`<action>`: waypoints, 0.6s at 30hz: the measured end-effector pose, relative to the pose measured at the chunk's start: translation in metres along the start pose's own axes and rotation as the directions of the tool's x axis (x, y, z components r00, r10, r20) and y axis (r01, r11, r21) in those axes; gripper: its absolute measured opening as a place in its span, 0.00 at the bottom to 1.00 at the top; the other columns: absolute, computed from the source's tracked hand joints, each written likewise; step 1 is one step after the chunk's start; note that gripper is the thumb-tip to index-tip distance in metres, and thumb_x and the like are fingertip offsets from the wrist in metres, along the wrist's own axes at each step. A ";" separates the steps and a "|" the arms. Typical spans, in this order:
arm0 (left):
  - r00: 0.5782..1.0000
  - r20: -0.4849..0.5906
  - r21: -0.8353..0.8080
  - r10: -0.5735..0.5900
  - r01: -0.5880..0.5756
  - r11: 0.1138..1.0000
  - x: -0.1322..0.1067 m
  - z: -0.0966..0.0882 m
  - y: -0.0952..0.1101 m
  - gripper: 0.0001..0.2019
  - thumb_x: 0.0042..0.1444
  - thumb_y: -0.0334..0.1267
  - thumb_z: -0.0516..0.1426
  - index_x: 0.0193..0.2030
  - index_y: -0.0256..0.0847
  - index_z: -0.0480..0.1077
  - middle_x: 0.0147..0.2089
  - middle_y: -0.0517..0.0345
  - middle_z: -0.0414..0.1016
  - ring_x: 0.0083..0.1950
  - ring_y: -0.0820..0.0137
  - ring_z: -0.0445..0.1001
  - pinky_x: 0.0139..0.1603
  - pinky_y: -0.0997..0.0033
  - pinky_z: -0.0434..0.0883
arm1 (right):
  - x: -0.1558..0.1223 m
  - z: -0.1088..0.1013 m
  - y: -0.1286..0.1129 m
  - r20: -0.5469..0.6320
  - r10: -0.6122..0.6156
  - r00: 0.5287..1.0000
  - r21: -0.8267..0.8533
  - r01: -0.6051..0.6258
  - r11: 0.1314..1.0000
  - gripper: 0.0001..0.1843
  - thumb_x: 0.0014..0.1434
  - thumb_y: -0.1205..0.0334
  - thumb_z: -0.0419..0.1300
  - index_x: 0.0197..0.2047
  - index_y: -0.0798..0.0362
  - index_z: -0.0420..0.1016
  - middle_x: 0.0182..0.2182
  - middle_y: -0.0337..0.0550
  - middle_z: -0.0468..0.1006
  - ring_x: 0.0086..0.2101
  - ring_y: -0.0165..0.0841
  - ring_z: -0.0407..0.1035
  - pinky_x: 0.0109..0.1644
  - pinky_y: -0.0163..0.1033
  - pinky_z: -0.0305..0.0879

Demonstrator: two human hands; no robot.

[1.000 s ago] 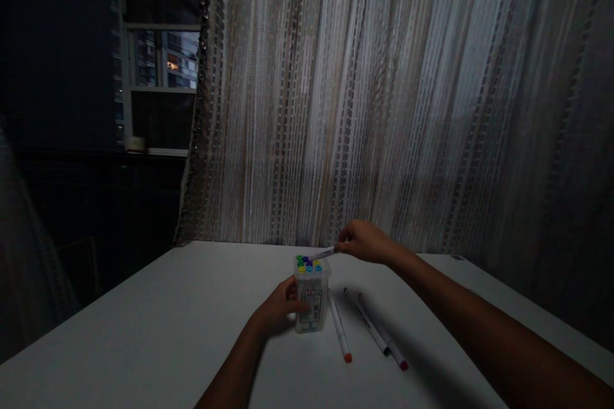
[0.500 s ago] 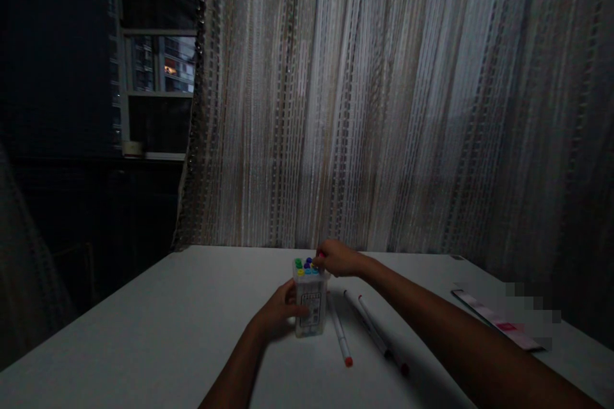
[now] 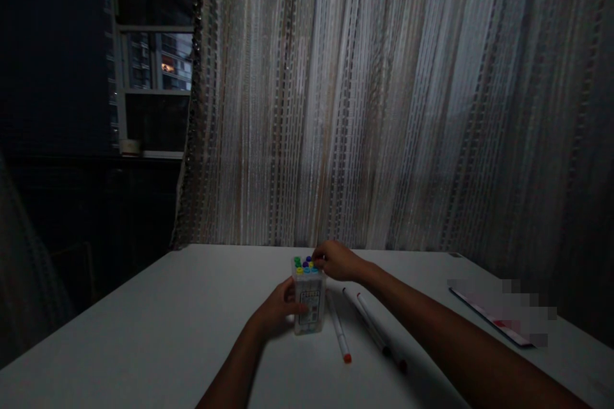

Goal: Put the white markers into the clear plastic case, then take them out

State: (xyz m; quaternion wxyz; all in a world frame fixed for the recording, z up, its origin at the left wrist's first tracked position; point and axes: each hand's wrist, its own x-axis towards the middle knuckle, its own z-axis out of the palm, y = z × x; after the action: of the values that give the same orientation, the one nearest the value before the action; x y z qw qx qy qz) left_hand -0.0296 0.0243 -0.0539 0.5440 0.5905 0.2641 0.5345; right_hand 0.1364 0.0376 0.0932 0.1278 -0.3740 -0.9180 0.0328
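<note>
A clear plastic marker case [image 3: 309, 316] stands upright on the table, a printed label on its front. Green, purple, yellow and blue caps [image 3: 306, 265] show at its open top. My left hand [image 3: 278, 310] is closed around the case's left side, thumb across the front. At the right rear of the top, my right hand [image 3: 333, 261] has its fingers pinched together on a marker, mostly hidden by the hand. To the right of the case lies a white marker with an orange end [image 3: 341, 335]. Beside it are a dark-ended marker [image 3: 377, 335] and a red-ended marker [image 3: 396, 358].
The white table [image 3: 192, 307] reaches back to a striped curtain [image 3: 336, 108]. On its right side lies a flat, dark-edged object [image 3: 494, 319], partly blurred out. My right forearm crosses above the table's right half. A window [image 3: 156, 64] is at the far left.
My right hand has shifted slightly left and down over the case's top. The pinkish-red cap seen at its fingertips before is now hidden. My left hand stays on the case.
</note>
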 end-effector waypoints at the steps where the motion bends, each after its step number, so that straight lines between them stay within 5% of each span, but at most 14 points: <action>1: 1.000 -0.001 -0.002 0.002 -0.002 1.000 0.000 0.001 0.000 0.26 0.35 0.28 0.66 0.45 0.36 0.67 0.43 0.49 0.74 0.46 0.58 0.70 0.46 0.61 0.67 | 0.000 0.001 0.000 -0.007 -0.004 1.000 0.006 0.004 1.000 0.14 0.51 0.66 0.53 0.38 0.55 0.77 0.35 0.45 0.78 0.34 0.31 0.69 0.35 0.31 0.58; 18: 1.000 -0.012 0.002 -0.019 0.019 1.000 -0.002 0.002 0.002 0.26 0.33 0.28 0.66 0.44 0.36 0.68 0.42 0.50 0.74 0.44 0.59 0.71 0.45 0.63 0.67 | 0.004 0.008 0.008 -0.057 0.025 0.998 0.161 -0.015 0.987 0.08 0.47 0.73 0.56 0.30 0.57 0.75 0.25 0.38 0.75 0.28 0.28 0.66 0.31 0.30 0.56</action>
State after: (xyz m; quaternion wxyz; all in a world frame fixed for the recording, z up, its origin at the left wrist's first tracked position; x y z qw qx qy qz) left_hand -0.0293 0.0211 -0.0521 0.5469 0.5850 0.2735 0.5327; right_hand 0.1366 0.0462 0.0851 0.1840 -0.3724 -0.9045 0.0971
